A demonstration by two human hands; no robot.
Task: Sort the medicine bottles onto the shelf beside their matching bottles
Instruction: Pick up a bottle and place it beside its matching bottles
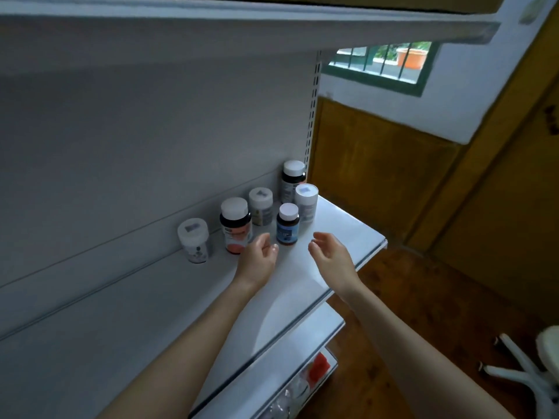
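Both hands empty. Our left hand (258,255) hovers over the white shelf (302,285) with fingers loosely curled, gripping nothing, just beside the red-label bottle (236,226). Our right hand (329,252) is open, palm turned inward, also holding nothing, a little right of the blue-label bottle (287,224).

Between the two hands and slightly farther: the blue-label bottle, small, dark, white cap, upright. It stands alone in the near row, apart from the rest.

Far row along the back panel, left to right: white jar (194,244), red-label bottle, second white jar (261,206), tall white tube (306,202), then a dark bottle with white cap (292,179) at the far right corner. All upright.

Status, our read: six bottles on the shelf, none in hand, no loose ones visible elsewhere. The two white jars look alike but the red-label bottle sits between them, so they aren't adjacent. The red-label and far dark bottle may be a pair; labels too blurred to confirm. The blue one has no visible match.

Lower shelf (302,358) has something red (317,365) and some clear items, unclear what.

Sorting looks partly done at best; regrouping is likely left.
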